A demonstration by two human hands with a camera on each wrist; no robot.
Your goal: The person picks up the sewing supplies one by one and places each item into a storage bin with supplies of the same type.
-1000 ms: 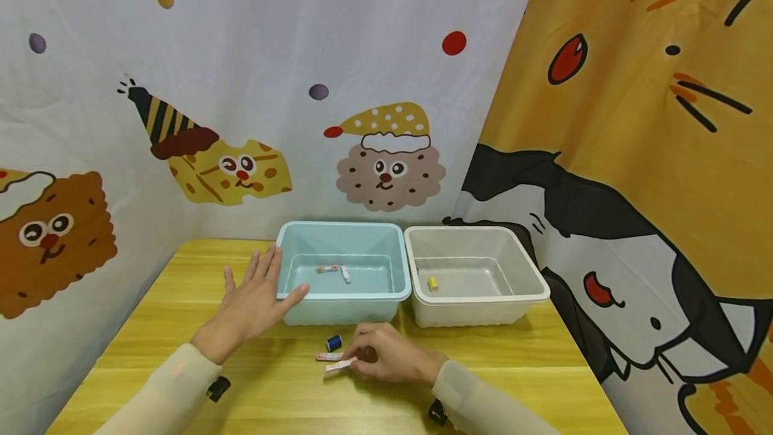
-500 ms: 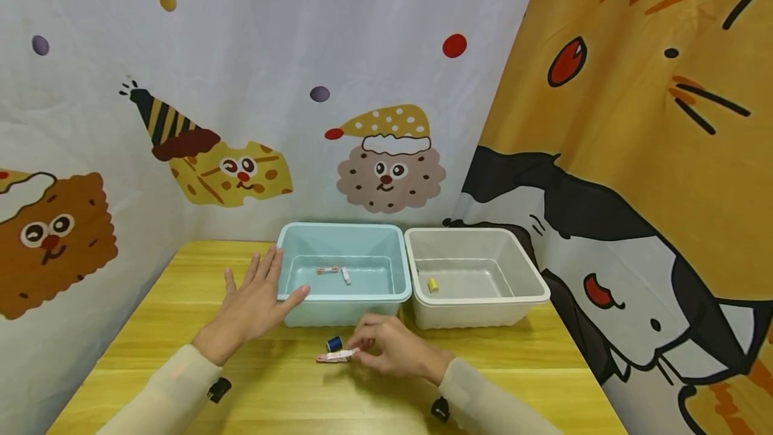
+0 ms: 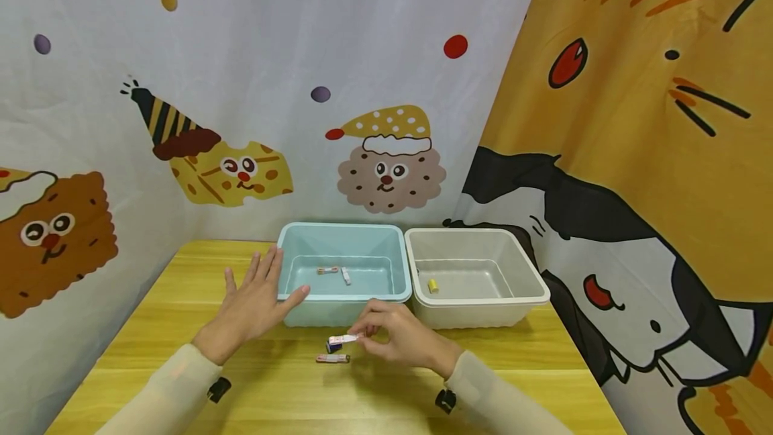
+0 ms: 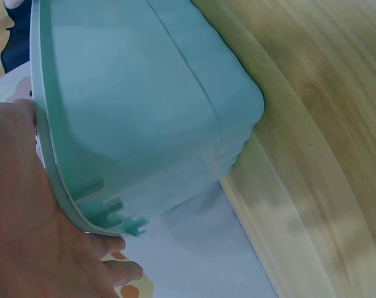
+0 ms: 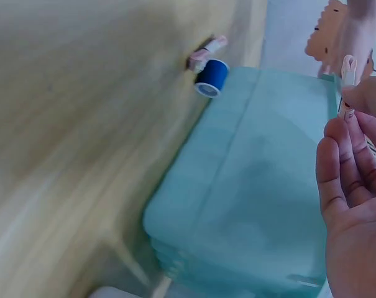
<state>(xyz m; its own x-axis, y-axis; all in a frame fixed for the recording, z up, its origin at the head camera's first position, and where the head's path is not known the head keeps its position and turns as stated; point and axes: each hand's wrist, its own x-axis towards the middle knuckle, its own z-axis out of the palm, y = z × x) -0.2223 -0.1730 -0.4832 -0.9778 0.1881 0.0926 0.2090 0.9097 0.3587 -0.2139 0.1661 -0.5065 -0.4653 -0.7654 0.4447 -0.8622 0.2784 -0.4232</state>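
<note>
My right hand [image 3: 401, 341] pinches a slim pink-and-white strip-like piece [image 3: 342, 339] between thumb and fingertips, in front of the light blue bin [image 3: 344, 314]. Its exact kind is unclear; the right wrist view shows a rounded end on the piece [image 5: 348, 68]. Below it in the head view are a blue thread spool [image 3: 333, 348], partly covered, and a similar slim piece [image 3: 333, 358] lying on the table. My left hand [image 3: 250, 307] rests on the blue bin's left rim, its fingers straight and its thumb over the front corner. Two small slim pieces [image 3: 346, 275] lie inside that bin.
A cream bin [image 3: 477, 314] stands right beside the blue one, with a yellow thread spool [image 3: 433, 285] inside. Both bins are at the back of the wooden table [image 3: 272, 401], close to a printed curtain [image 3: 253, 52].
My right hand has lifted the slim piece off the table and moved it up and away, over the blue spool. The left hand has stayed on the blue bin.
</note>
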